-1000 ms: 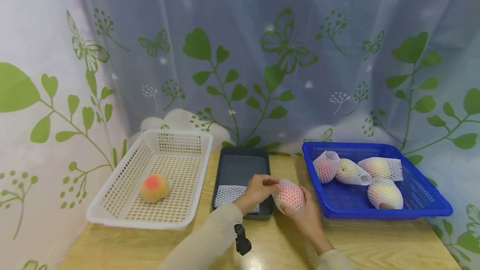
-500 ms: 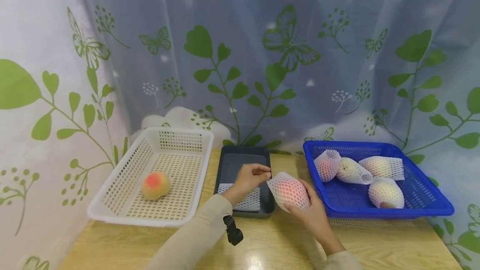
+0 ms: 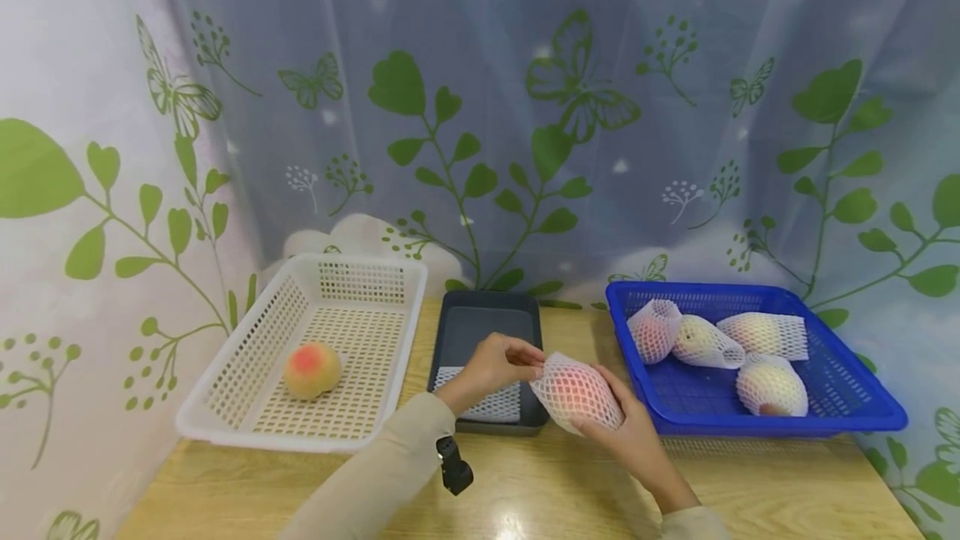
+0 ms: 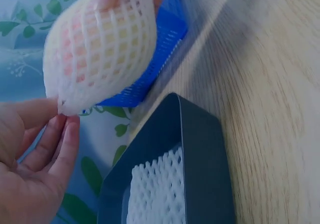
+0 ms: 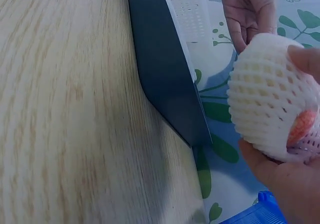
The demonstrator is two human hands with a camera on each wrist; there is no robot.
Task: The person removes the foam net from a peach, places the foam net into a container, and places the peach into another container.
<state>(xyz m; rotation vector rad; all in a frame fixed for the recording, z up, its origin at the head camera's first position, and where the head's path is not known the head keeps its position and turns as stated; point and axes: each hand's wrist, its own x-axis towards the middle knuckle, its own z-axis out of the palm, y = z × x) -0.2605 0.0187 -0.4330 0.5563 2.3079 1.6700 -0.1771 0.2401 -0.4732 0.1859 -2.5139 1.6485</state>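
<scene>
A peach in a white foam net sleeve (image 3: 576,392) is held above the table, just right of the dark tray. My right hand (image 3: 628,432) grips it from the right, thumb and fingers round its sides. In the left wrist view, my left hand (image 4: 37,154) pinches the gathered end of the foam net (image 4: 100,49) between thumb and fingertips. Some red peach skin (image 5: 301,126) shows through the sleeve's other end in the right wrist view. In the dark tray (image 3: 487,327) lie flat foam net sleeves (image 3: 498,402), partly behind my left hand.
On the left, a white basket (image 3: 408,340) holds one bare peach (image 3: 312,371). To the right stands a blue basket (image 3: 840,423) with several net-wrapped peaches (image 3: 772,386). All rest on a wooden table (image 3: 517,482) before a printed curtain (image 3: 480,190).
My left hand has shifted left from the peach, drawing the net's end out, then come slightly back toward it. The right hand has tilted the wrapped peach and keeps its grip.
</scene>
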